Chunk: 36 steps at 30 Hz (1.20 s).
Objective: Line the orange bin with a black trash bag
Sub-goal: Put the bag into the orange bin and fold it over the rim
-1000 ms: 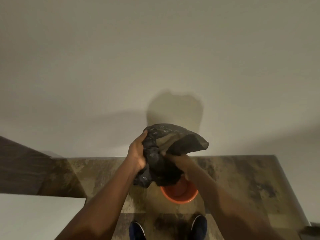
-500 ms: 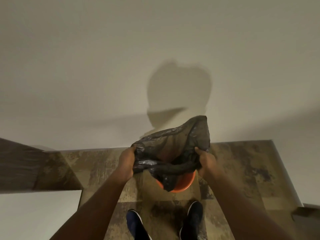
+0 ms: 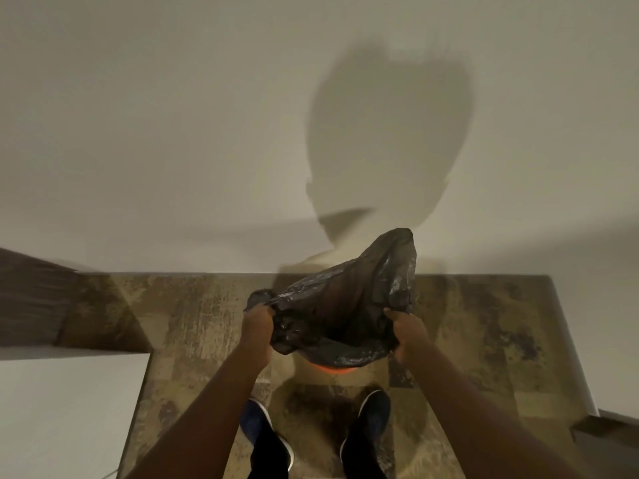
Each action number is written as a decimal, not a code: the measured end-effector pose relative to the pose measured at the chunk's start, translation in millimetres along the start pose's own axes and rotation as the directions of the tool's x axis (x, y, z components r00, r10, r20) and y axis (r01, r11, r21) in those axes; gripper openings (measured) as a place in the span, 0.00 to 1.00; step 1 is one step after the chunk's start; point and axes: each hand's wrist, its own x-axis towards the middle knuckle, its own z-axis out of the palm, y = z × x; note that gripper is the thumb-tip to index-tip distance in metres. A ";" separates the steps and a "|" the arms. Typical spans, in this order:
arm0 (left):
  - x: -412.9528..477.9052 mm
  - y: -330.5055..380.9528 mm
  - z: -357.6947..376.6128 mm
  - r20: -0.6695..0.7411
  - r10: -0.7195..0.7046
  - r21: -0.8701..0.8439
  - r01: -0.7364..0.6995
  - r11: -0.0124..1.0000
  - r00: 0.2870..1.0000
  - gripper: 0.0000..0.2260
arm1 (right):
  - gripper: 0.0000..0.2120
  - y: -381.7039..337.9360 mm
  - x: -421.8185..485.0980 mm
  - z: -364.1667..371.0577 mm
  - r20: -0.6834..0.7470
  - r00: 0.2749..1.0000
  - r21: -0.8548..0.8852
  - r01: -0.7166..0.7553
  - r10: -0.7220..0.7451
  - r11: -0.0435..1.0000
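Your left hand (image 3: 256, 324) and right hand (image 3: 405, 331) each grip the mouth of the black trash bag (image 3: 345, 305), spread at centre frame over the orange bin (image 3: 332, 369). Lower evenly, keeping the opening wide, then fold the hem over the rim.
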 end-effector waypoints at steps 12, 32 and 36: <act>105.1 -51.8 12.2 0.109 -0.110 0.237 0.082 0.968 0.988 0.10 | 0.16 58.2 65.3 22.0 -0.151 0.981 -0.071 -0.131 0.120 0.989; 269.3 -154.8 64.3 0.045 -0.079 0.171 0.070 0.983 0.996 0.06 | 0.26 158.2 239.3 6.1 -0.170 0.974 -0.517 0.041 -0.150 0.855; 290.5 -168.7 73.9 0.094 0.116 0.324 -0.141 0.936 0.989 0.15 | 0.38 145.2 239.4 27.7 0.001 0.725 -0.879 0.328 -0.689 0.345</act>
